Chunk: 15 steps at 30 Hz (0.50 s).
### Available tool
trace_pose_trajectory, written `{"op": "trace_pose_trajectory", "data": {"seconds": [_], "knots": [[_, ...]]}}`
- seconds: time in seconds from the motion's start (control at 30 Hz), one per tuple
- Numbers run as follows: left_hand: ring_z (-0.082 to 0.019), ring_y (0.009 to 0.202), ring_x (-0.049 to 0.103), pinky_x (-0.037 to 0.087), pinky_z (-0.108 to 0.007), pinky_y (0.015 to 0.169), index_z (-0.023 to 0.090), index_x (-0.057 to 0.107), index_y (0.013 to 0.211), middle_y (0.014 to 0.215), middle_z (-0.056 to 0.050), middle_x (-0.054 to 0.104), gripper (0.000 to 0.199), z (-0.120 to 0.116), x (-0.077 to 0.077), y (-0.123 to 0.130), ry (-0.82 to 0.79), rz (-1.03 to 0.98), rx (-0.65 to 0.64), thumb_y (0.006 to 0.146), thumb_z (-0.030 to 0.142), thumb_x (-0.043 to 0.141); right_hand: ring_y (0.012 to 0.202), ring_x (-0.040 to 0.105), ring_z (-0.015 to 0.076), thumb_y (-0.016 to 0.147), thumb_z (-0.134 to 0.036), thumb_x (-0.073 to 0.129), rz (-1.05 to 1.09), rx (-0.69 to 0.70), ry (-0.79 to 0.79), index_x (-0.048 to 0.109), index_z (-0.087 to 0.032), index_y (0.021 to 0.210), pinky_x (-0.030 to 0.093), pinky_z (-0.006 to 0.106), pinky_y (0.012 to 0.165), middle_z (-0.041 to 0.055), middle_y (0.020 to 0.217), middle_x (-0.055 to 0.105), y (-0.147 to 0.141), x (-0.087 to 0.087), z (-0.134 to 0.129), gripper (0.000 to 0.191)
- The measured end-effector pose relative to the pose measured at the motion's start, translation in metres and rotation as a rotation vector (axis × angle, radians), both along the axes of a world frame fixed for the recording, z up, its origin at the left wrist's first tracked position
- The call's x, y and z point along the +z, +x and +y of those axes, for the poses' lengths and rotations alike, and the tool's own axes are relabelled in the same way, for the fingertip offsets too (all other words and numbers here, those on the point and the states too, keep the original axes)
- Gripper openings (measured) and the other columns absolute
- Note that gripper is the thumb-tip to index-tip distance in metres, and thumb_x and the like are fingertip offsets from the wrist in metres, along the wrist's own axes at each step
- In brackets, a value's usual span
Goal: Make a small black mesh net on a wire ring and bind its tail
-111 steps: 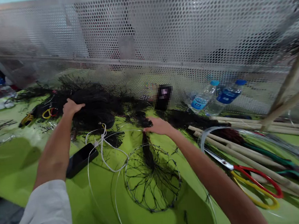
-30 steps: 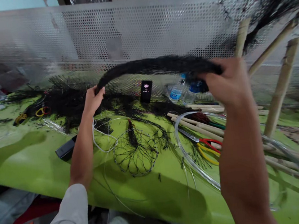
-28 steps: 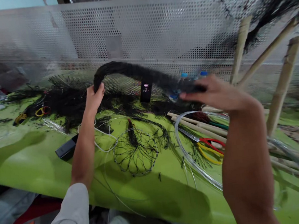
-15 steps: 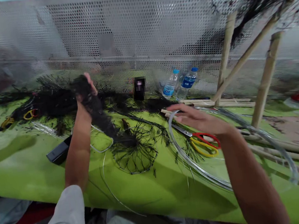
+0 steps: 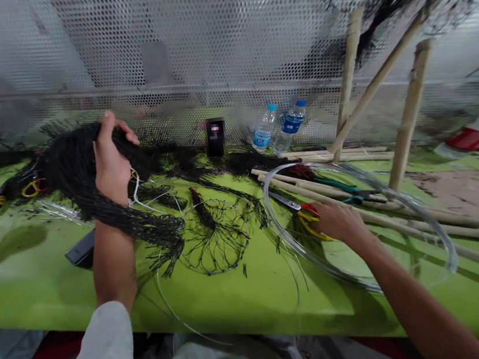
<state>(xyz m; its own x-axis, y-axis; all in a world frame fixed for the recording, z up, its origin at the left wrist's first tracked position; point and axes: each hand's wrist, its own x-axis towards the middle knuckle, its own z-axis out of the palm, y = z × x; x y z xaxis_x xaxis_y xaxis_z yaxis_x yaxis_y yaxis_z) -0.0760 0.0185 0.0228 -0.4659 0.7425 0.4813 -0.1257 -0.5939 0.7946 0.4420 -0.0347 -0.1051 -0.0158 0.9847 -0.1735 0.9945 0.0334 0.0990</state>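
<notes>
My left hand (image 5: 112,154) is raised at the left with its fingers bent round a bundle of black netting (image 5: 76,164), whose tail hangs over my forearm to the green table. My right hand (image 5: 336,220) is on the red and yellow handles of the scissors (image 5: 288,201), its fingertips partly hidden. The scissors lie inside a coil of clear wire (image 5: 288,243). Between my hands a round wire hoop with black mesh (image 5: 216,237) lies flat, with a dark reddish-brown tied tip.
Bamboo sticks (image 5: 410,117) stand and lie at the right, beside green-handled pliers (image 5: 345,185). Two water bottles (image 5: 291,123) and a small black object (image 5: 216,138) are at the back, before a perforated metal panel (image 5: 214,43). A dark box (image 5: 81,250) lies at the left.
My right hand has come down from above the coil onto the scissor handles. My left hand has moved left, and the netting now drapes over my forearm.
</notes>
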Motion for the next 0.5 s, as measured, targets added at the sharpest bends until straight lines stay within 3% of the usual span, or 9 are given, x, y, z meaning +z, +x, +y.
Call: {"op": "trace_pose_trajectory", "data": {"seconds": [0.2,0.33,0.43,0.5], "knots": [[-0.010,0.066,0.049,0.047,-0.028,0.068,0.019,0.050,0.074,0.072,0.002,0.048,0.028,-0.002,0.002,-0.002,0.019,-0.001,-0.036,0.088,0.034,0.070,0.109,0.071,0.0493,0.088,-0.048,0.057,0.072,-0.020,0.082,0.071,-0.023,0.130,0.054,0.055,0.080,0.0244,0.135,0.065,0.010,0.004,0.007,0.050],[-0.010,0.068,0.047,0.048,-0.030,0.070,0.022,0.047,0.074,0.070,0.003,0.046,0.036,-0.002,0.002,-0.008,0.021,0.025,-0.056,0.088,0.034,0.078,0.109,0.070,0.0452,0.079,-0.044,0.063,0.210,0.115,0.070,0.076,-0.032,0.111,0.053,0.053,0.086,0.0184,0.116,0.074,0.024,0.015,0.021,0.037],[-0.012,0.068,0.047,0.048,-0.031,0.069,0.023,0.049,0.072,0.068,0.003,0.046,0.041,-0.002,0.001,-0.010,0.034,0.067,-0.068,0.082,0.042,0.083,0.095,0.071,0.0447,0.073,-0.045,0.065,0.266,0.151,0.084,0.076,-0.038,0.103,0.051,0.054,0.079,0.0139,0.100,0.076,0.039,0.022,0.029,0.033],[-0.013,0.066,0.047,0.049,-0.032,0.067,0.024,0.053,0.070,0.068,0.002,0.046,0.042,-0.001,0.000,-0.009,0.038,0.106,-0.081,0.078,0.050,0.085,0.082,0.071,0.0429,0.071,-0.046,0.065,0.268,0.144,0.142,0.074,-0.035,0.097,0.050,0.053,0.071,0.0145,0.090,0.075,0.053,0.025,0.033,0.030]]}}
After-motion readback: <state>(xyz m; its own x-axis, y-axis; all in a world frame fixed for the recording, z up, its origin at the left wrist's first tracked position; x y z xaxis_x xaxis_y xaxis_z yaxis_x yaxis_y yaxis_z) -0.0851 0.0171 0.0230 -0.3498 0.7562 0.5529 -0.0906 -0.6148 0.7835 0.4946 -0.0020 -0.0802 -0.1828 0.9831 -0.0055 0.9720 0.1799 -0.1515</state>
